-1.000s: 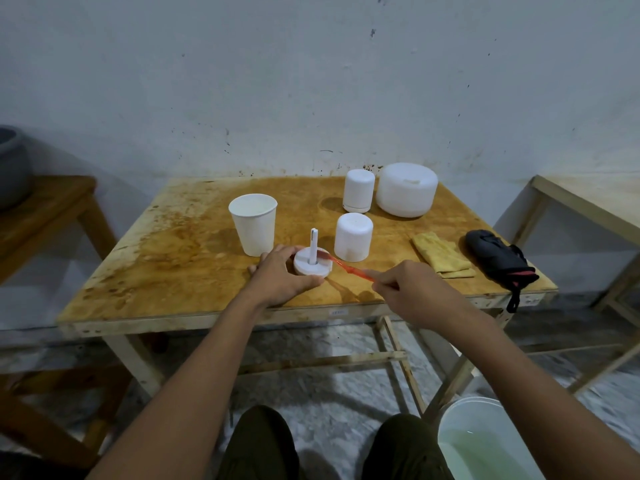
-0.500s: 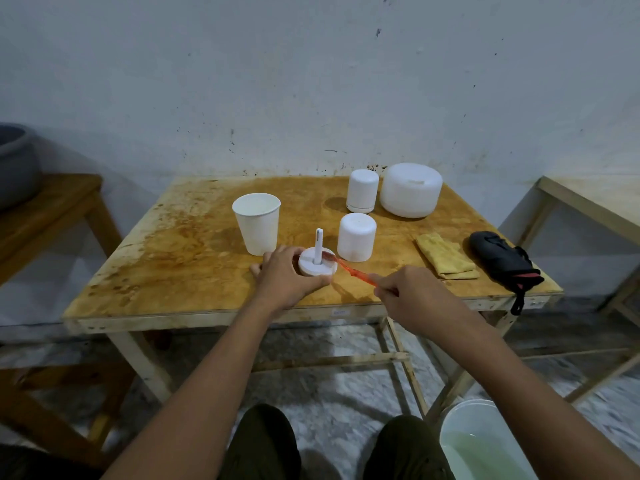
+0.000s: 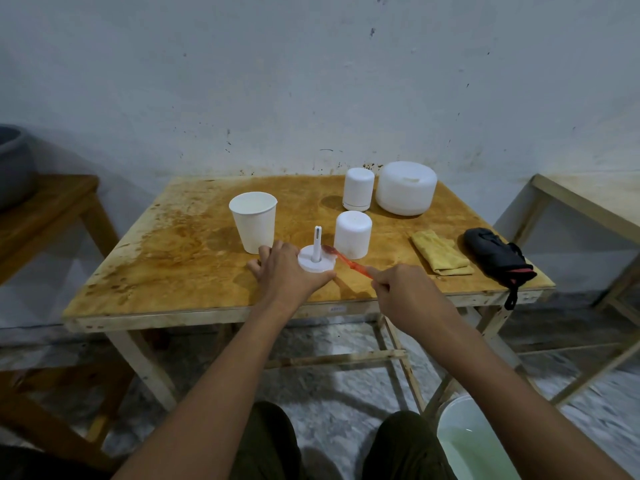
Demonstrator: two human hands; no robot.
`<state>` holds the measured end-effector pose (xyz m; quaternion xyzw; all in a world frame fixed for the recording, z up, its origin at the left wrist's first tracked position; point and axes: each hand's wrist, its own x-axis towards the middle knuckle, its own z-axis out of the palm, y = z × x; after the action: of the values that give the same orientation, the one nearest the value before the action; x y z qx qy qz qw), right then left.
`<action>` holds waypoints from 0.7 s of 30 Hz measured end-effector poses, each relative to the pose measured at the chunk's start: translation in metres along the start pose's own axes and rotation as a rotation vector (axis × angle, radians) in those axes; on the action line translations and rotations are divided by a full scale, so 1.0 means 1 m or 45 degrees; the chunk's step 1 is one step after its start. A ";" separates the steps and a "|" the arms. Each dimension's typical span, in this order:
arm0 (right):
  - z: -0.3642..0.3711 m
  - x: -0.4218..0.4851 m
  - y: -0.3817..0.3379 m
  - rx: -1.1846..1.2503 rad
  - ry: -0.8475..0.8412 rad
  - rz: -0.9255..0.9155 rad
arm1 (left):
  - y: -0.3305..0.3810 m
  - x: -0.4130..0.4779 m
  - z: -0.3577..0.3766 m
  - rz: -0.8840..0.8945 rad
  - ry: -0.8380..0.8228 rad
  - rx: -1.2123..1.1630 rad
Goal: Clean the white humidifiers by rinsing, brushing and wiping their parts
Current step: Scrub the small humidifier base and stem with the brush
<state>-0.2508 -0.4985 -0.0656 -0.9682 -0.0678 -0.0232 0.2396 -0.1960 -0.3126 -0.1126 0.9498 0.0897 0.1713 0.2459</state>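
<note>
A small white humidifier base (image 3: pixel 317 262), a round disc with an upright stem, sits near the front of the wooden table (image 3: pixel 166 258). My left hand (image 3: pixel 286 271) holds its left side, thumb along the front edge. My right hand (image 3: pixel 405 294) pinches the handle of a red toothbrush (image 3: pixel 343 259) whose head lies against the disc's right rim. Just behind stands a white humidifier cover (image 3: pixel 352 234). Farther back are a second small white humidifier (image 3: pixel 358 189) and a large round white humidifier (image 3: pixel 406 187).
A white paper cup (image 3: pixel 254 221) stands left of the base. A folded yellow cloth (image 3: pixel 441 252) and a black pouch (image 3: pixel 495 256) lie at the table's right. A white bucket of water (image 3: pixel 474 441) sits on the floor by my right knee. Wooden benches flank both sides.
The brush head has shifted slightly along the disc's right rim; both hands keep their hold. The view has shifted a little.
</note>
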 end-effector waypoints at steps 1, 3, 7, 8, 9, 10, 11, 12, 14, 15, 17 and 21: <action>0.000 0.000 0.000 0.004 -0.017 0.002 | 0.001 0.001 0.000 -0.004 0.002 0.009; -0.001 -0.003 -0.003 0.021 -0.076 -0.010 | 0.002 0.002 0.001 -0.014 0.018 0.014; -0.005 -0.002 -0.002 0.009 -0.031 -0.027 | 0.002 0.000 0.001 -0.005 0.014 0.040; -0.005 0.000 -0.001 -0.002 -0.004 -0.018 | 0.002 0.000 0.000 0.001 -0.004 0.068; -0.004 0.001 -0.001 -0.004 0.008 -0.007 | 0.001 0.001 -0.001 0.019 -0.035 0.096; -0.002 0.001 -0.001 0.004 0.007 -0.003 | 0.000 0.003 -0.003 0.046 -0.077 0.110; -0.002 0.001 -0.001 0.013 -0.003 -0.003 | -0.003 0.006 -0.006 0.072 -0.141 0.105; -0.002 0.000 -0.001 0.027 -0.017 -0.004 | -0.006 0.009 -0.009 0.094 -0.230 0.089; -0.003 0.000 0.001 0.058 -0.026 -0.008 | -0.013 0.017 -0.019 0.125 -0.427 0.057; -0.004 -0.001 0.003 0.074 -0.030 -0.007 | -0.014 0.019 -0.025 0.137 -0.501 0.045; -0.004 -0.005 0.004 0.110 -0.052 -0.002 | -0.013 0.019 -0.034 0.160 -0.555 0.015; -0.002 -0.016 -0.005 0.075 -0.090 -0.022 | -0.010 0.012 -0.032 0.127 -0.443 -0.042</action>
<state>-0.2670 -0.4966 -0.0626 -0.9603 -0.0853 0.0110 0.2654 -0.1977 -0.2873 -0.0877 0.9643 -0.0041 0.0178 0.2643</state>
